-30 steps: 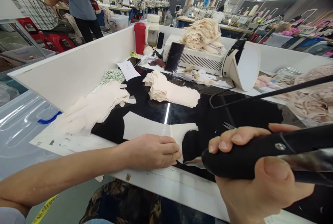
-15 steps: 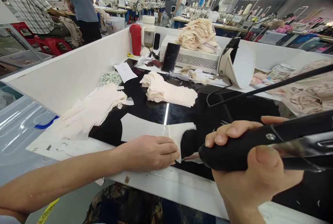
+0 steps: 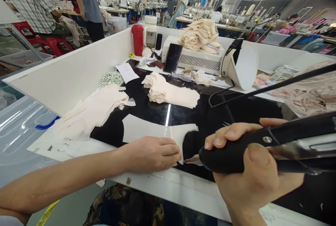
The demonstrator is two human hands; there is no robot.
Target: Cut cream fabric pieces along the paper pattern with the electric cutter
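Observation:
My left hand (image 3: 154, 154) lies palm down on a pale cut fabric piece (image 3: 144, 128), close to the table's front edge. Its fingers are together and slightly bent, pressing near the piece's right corner; the thumb is hidden. My right hand (image 3: 252, 170) is wrapped round a thick black handle (image 3: 236, 149) with a metal strip and a screw on its side. The rest of this tool runs out of view at the right, so its kind is unclear. The handle's rounded end hangs just right of the fabric piece, above the glossy black surface (image 3: 210, 121).
Beyond my left hand lie a stack of cream fabric pieces (image 3: 170, 93) and a looser pile (image 3: 91, 110). A phone (image 3: 172, 57) leans on a vented white box (image 3: 191, 56). A black rod (image 3: 275, 87) crosses the right side; low white walls (image 3: 78, 72) edge the table.
My right hand and the black handle have shifted very slightly left. My left hand and the fabric piece stay in place. In the background, standing people have changed posture a little.

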